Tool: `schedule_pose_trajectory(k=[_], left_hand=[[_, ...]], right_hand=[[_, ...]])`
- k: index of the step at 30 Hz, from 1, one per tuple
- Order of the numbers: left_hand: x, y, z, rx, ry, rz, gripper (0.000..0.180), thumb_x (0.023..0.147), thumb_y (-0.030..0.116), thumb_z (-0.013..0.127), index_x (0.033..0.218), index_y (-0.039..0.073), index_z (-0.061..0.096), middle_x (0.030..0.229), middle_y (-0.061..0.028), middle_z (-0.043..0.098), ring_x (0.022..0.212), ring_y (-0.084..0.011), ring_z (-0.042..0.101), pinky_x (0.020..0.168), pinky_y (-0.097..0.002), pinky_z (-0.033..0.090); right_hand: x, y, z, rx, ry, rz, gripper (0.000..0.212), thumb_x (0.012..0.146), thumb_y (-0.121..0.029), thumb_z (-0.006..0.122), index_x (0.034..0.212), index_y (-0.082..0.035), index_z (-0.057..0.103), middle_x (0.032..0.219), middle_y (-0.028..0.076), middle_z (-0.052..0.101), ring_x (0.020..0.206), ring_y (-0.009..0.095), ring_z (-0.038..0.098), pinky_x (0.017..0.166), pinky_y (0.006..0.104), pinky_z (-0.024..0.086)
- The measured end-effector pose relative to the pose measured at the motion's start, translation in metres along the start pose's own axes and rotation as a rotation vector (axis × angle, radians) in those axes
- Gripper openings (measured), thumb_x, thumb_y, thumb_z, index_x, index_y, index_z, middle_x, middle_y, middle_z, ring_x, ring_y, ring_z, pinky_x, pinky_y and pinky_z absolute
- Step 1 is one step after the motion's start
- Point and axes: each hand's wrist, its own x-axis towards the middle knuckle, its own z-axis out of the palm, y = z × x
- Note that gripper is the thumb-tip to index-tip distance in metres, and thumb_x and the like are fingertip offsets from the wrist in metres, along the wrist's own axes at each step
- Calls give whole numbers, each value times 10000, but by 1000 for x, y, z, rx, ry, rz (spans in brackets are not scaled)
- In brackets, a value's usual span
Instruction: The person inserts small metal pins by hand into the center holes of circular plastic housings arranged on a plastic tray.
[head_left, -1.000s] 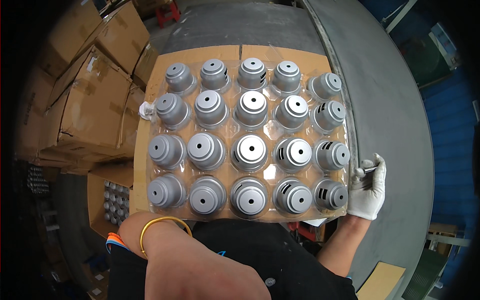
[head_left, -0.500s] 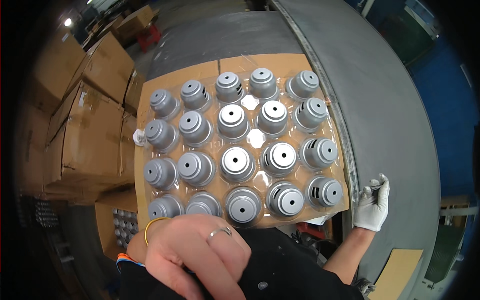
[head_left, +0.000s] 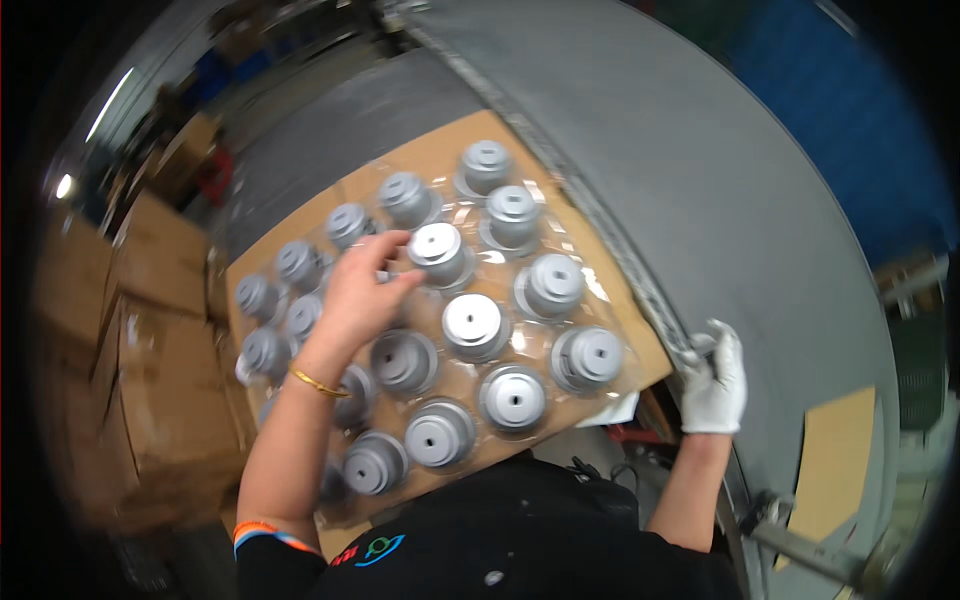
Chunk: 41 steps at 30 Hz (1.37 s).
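Several silver-grey stepped cup-shaped parts (head_left: 513,398), each with a small hole in its top, stand upside down in rows in a clear plastic tray (head_left: 525,345). Over the tray's middle reaches my bare left hand (head_left: 365,290), a yellow bracelet on its wrist. Its thumb and fingers are apart beside one grey cup (head_left: 438,252); whether they touch it I cannot tell. Other cups are partly hidden under that hand and forearm. My right hand (head_left: 714,385), in a white glove, is just right of the tray at the grey surface's edge, fingers partly bent and apart.
Under the tray lies a cardboard sheet (head_left: 645,345). A long grey work surface (head_left: 690,170) with a raised metal edge runs along the right. Stacked cardboard boxes (head_left: 165,370) stand at the left. A tan board (head_left: 835,460) lies at the lower right, near a metal bracket (head_left: 805,550).
My left hand has moved from close in front of me out over the tray to the cups. The view has turned, so the tray appears tilted. My right hand stays beside the edge.
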Motion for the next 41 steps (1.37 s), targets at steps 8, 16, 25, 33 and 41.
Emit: schedule_pose_trajectory(k=[8,16,25,33,41], left_hand=[[48,-17,37,140,-104,-24,743,688,176,790,1351,81,469,1343,-243,470,1217,-375,502,1029,-414,414],[54,-14,54,330,-105,-34,816,649,213,824,1362,68,453,1279,-232,507,1171,-378,527,999,-414,438],[41,-11,38,258,-44,-96,814,694,240,796,1398,97,415,1316,-227,499,1219,-375,496,1036,-423,401],[18,-17,4,108,35,-129,713,759,219,763,1379,80,439,1292,-227,538,1223,-344,513,1030,-415,410],[-16,-20,-22,-67,-2,-220,613,807,164,718,1365,96,475,1303,-164,534,1184,-263,525,970,-377,451]], right_hand=[[-19,6,-47,56,82,77,256,993,-281,518,1128,-66,550,891,81,621,682,168,617,572,249,457],[-31,6,-84,16,225,73,267,987,-299,529,1147,-89,566,891,50,607,682,134,588,578,226,433],[-18,11,-73,10,155,98,273,990,-309,525,1152,-90,544,901,56,598,689,143,588,573,230,429],[-1,14,-56,-7,70,115,278,998,-306,511,1161,-82,532,885,57,597,684,146,586,573,231,435],[12,17,-42,-49,0,130,318,989,-328,529,1187,-80,521,895,60,607,693,145,590,574,230,440]])
